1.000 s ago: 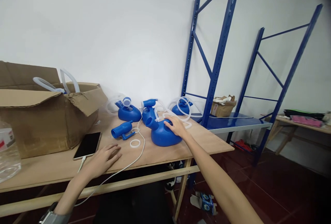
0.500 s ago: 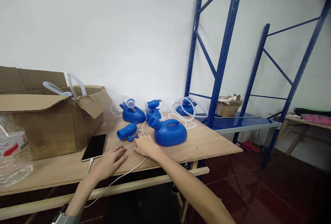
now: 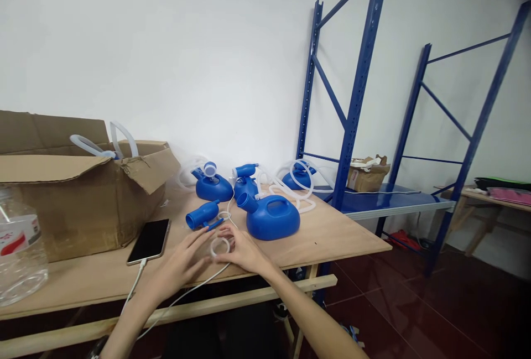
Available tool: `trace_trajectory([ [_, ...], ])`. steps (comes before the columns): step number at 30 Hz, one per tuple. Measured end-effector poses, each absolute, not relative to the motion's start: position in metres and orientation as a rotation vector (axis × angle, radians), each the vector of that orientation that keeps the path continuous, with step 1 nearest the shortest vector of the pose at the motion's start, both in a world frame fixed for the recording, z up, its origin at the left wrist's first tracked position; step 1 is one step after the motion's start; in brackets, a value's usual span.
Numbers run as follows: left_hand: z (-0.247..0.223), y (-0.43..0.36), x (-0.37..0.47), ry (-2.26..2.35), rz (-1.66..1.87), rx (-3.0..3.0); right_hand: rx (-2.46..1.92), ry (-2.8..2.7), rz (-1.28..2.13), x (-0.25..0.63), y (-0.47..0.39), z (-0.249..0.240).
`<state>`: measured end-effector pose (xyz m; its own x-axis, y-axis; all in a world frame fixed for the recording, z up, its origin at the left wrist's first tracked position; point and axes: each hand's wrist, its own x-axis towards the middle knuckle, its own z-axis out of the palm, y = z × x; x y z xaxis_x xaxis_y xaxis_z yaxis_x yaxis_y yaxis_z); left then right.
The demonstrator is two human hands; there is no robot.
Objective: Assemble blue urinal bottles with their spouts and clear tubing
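Note:
My right hand [image 3: 248, 252] grips a small translucent white ring [image 3: 212, 247] between thumb and fingers, holding it just above the front part of the table. To its left is my left hand [image 3: 179, 261], fingers spread and curved towards the ring, holding nothing. Just beyond the hands lie a blue plastic spout piece [image 3: 202, 215] and a thin blue handle-like part [image 3: 215, 223]. Right of them stands a blue plastic jug [image 3: 272, 220] with a looped handle and a slanted open neck. A white ring-shaped part [image 3: 224, 216] lies near the spout piece.
A phone [image 3: 149, 242] with a white cable [image 3: 133, 287] lies left of my hands. Further left stand an open cardboard box [image 3: 87, 209] and a clear bottle [image 3: 20, 270]. More blue jugs [image 3: 214, 188] with clear tubing [image 3: 305, 204] sit behind, beside a blue rack [image 3: 360, 93].
My right hand has drawn back towards me, now with the translucent ring in its fingers. My left hand has moved right, from beside the phone to near the ring, its fingers opening wider.

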<state>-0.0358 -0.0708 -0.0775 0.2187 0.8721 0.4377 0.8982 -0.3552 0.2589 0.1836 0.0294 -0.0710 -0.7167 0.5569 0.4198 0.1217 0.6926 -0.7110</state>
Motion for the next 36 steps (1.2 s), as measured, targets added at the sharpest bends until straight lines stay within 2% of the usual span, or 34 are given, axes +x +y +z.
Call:
trace_trajectory([
  [5, -0.065, -0.075, 0.001, -1.468, -0.831, -2.554, -0.456, -2.158, 0.938, 0.196, 0.005, -0.054],
  [10, -0.076, -0.072, 0.008, -1.297, -0.933, -2.543, -0.414, -1.973, 1.084, 0.209, -0.003, -0.062],
  [16, -0.09, -0.07, 0.001, -1.323, -0.922, -2.421, -0.266, -1.916, 1.287, 0.197, -0.007, -0.07],
  [19, -0.086, -0.075, -0.003, -1.414, -1.068, -2.327, -0.25, -1.936, 1.116, 0.206, 0.0, -0.06],
  [24, -0.067, -0.075, -0.002, -1.596, -1.435, -2.086, -0.627, -1.853, 0.354, 0.263, 0.05, -0.044],
  [26, -0.054, -0.063, 0.005, -1.643, -1.517, -2.066, -0.806, -1.781, 0.169, 0.287, 0.076, -0.049],
  [29, -0.03, -0.028, 0.02, -1.689, -1.557, -2.175, -1.01, -1.747, 0.131, 0.309, 0.103, -0.065],
  [32, -0.005, 0.012, 0.029, -1.751, -1.49, -2.305, -0.997, -1.824, 0.214, 0.312, 0.112, -0.079],
  [36, 0.024, 0.039, 0.024, -1.85, -1.234, -2.484, -0.958, -1.86, 0.216, 0.31, 0.11, -0.082],
])
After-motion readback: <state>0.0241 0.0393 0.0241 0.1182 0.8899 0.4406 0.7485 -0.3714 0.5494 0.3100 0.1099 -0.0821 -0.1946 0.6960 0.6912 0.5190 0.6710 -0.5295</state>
